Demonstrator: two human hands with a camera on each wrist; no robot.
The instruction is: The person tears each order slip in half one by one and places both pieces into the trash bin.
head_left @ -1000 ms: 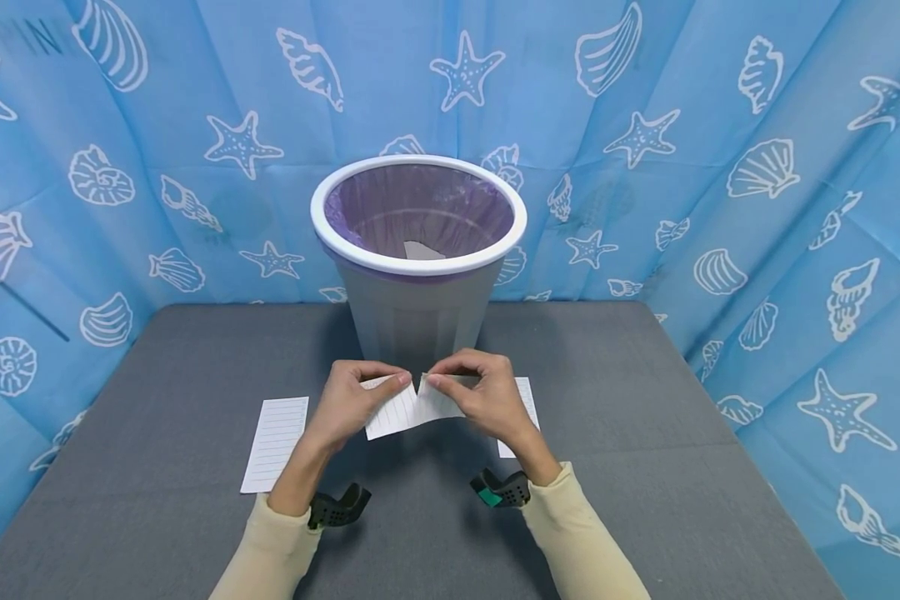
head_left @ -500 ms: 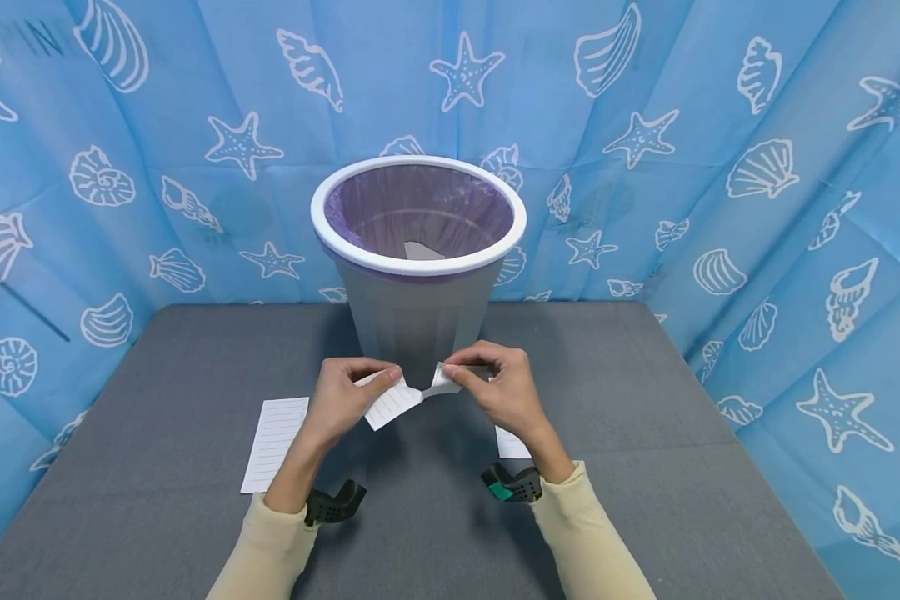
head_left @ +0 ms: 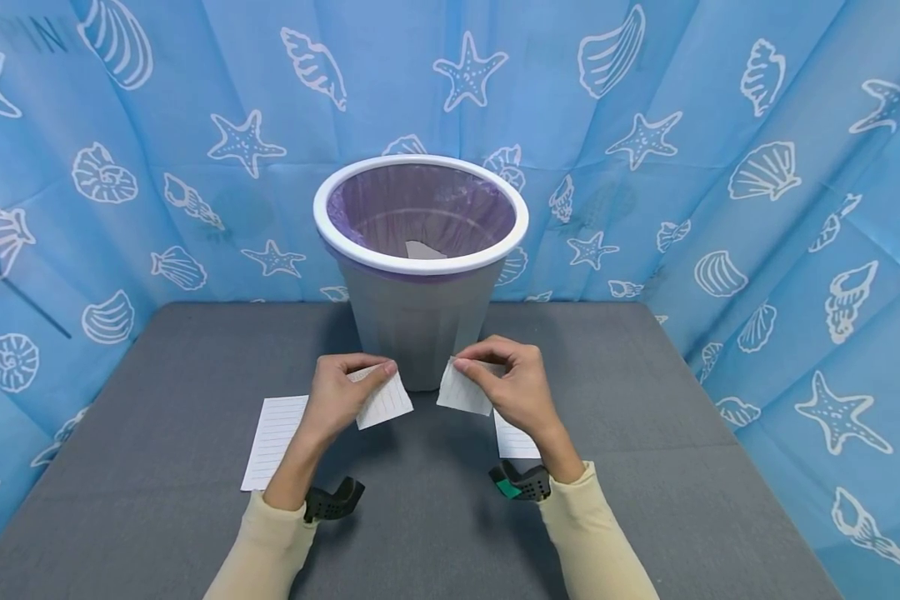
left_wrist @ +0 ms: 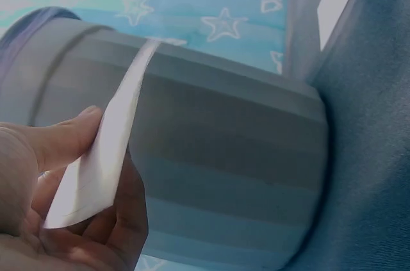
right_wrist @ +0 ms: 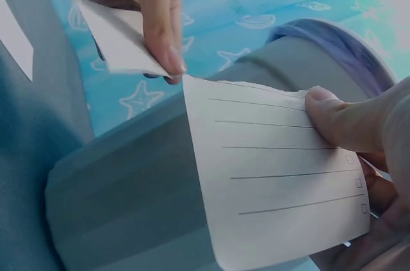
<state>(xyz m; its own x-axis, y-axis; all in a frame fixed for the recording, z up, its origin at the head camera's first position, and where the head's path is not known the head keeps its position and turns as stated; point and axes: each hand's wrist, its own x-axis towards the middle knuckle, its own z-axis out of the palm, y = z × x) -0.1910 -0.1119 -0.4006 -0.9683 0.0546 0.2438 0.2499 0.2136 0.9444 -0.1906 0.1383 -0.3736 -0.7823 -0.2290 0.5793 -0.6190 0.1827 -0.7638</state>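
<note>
My left hand [head_left: 342, 395] pinches one torn piece of lined paper [head_left: 386, 403] between thumb and fingers. A second torn piece of lined paper [head_left: 465, 390] is pinched in my right hand [head_left: 516, 387]. The two pieces are apart, both held above the table in front of the bin. In the right wrist view, the right-hand piece [right_wrist: 275, 168] shows ruled lines, small printed boxes and a ragged torn top edge. The left wrist view has the left-hand piece [left_wrist: 106, 162] nearly edge-on, with the thumb pressed against it.
A grey bin [head_left: 420, 321] with a white rim and purple liner stands at the table's back; a white paper piece [head_left: 423, 250] lies inside. Lined sheets lie on the grey table [head_left: 435, 533]: a left sheet [head_left: 273, 442] and a right sheet [head_left: 515, 439], partly behind the arms. Behind hangs a blue curtain [head_left: 532, 67].
A single partly torn sheet between both hands has come fully apart into two pieces. My hands have moved away from each other, left hand leftward and right hand rightward.
</note>
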